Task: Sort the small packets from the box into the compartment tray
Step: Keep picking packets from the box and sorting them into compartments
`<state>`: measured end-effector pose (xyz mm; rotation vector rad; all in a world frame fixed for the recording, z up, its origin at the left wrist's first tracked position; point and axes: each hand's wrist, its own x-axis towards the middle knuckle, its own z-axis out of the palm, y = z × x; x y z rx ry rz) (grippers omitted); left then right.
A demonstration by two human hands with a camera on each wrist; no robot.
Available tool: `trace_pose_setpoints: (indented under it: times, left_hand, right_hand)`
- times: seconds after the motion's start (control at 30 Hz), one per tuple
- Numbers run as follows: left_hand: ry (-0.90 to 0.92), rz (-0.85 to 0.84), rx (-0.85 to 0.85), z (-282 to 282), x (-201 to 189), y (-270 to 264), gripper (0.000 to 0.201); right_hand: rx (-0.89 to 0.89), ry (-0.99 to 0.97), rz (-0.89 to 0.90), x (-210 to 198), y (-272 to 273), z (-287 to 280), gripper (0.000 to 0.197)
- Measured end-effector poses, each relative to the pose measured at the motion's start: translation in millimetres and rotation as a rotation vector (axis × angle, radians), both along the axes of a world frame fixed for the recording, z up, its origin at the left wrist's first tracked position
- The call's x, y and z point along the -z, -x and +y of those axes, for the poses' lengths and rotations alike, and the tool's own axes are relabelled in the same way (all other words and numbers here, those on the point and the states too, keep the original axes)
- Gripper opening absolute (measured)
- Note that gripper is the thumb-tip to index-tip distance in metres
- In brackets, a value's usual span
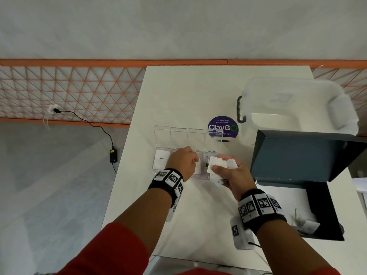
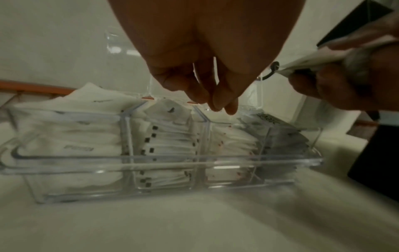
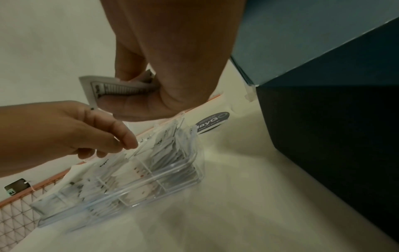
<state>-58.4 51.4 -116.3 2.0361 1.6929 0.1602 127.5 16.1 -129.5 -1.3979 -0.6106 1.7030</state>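
A clear compartment tray [image 1: 198, 176] [image 2: 172, 162] [image 3: 151, 184] stands mid-table with its lids flipped open, and all its compartments hold stacked packets. The leftmost holds white sugar packets [image 1: 161, 161] [image 2: 64, 136]; the rightmost holds grey packets [image 2: 287, 141]. My left hand [image 1: 190, 159] [image 2: 220, 102] [image 3: 125, 145] hovers over the middle compartments, fingertips bunched and pointing down, with no packet visible between them. My right hand [image 1: 224, 167] [image 3: 138, 81] grips a fan of several white packets [image 1: 215, 162] [image 2: 313, 61] [image 3: 112, 88] above the tray's right end.
A dark box [image 1: 325, 211] with its lid [image 1: 297, 155] raised stands right of the tray and still holds a few packets [image 1: 306, 225]. A clear plastic bin [image 1: 294, 102] sits at the back right. A purple sticker [image 1: 223, 128] lies behind the tray.
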Motion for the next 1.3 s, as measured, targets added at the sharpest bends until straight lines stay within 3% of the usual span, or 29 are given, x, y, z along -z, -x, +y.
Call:
trace_pose_setpoints:
  times: [0.1,0.2,0.27,0.37,0.43,0.53,0.8,1.0,1.1,1.3]
  left_hand:
    - [0.046,0.17,0.147,-6,1,3,0.031]
    - [0.047,0.2,0.202,-7,-3,5,0.033]
    - [0.015,0.034,0.102,-8,-6,8,0.03]
    - [0.031,-0.41,-0.129,-10,-17,10,0.017]
    - [0.117,-0.574,-0.117,-11,-27,8,0.021]
    - [0.211,-0.563,-0.051,-9,-32,8,0.039]
    - [0.27,-0.656,-0.162,-2,-22,20,0.03]
    - [0.334,-0.646,-0.036,0,-23,20,0.049]
    - [0.324,-0.59,-0.057,0,-22,20,0.043]
    - [0.224,-0.568,-0.287,5,-20,21,0.021]
  right_hand:
    - [-0.004,0.0,0.005,-1,5,-1,0.034]
    - [0.001,0.002,-0.008,-3,12,-2,0.031]
    - [0.006,-0.003,-0.02,-4,14,-4,0.028]
    - [-0.002,-0.017,-0.042,-5,19,-7,0.022]
    - [-0.012,-0.018,-0.056,-6,21,-8,0.019]
    - [-0.029,-0.012,-0.032,-8,25,-9,0.018]
    - [-0.035,-0.008,-0.031,-10,30,-12,0.033]
    - [0.086,-0.035,-0.073,-10,30,-9,0.026]
    - [0.11,-0.03,-0.064,-11,28,-7,0.027]
    - [0.124,-0.021,-0.068,-10,23,-3,0.026]
